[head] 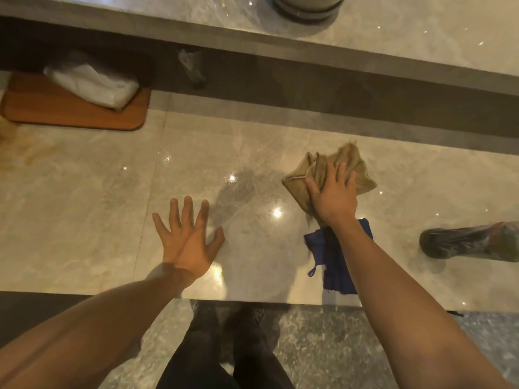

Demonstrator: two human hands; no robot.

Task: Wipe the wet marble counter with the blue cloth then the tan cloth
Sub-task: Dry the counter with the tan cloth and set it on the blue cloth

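My right hand [332,193] presses flat on the crumpled tan cloth [349,164] on the marble counter [84,192], right of centre. The blue cloth [335,262] lies near the counter's front edge, partly under my right forearm. My left hand [186,237] rests palm down on the bare counter with fingers spread, holding nothing. Small wet glints show on the marble between the two hands.
A wooden board [56,110] with a white plastic bag [92,82] on it sits at the back left. A bottle wrapped in plastic [471,242] lies on its side at the right edge. A raised marble ledge [421,37] with a grey pot [309,7] runs behind.
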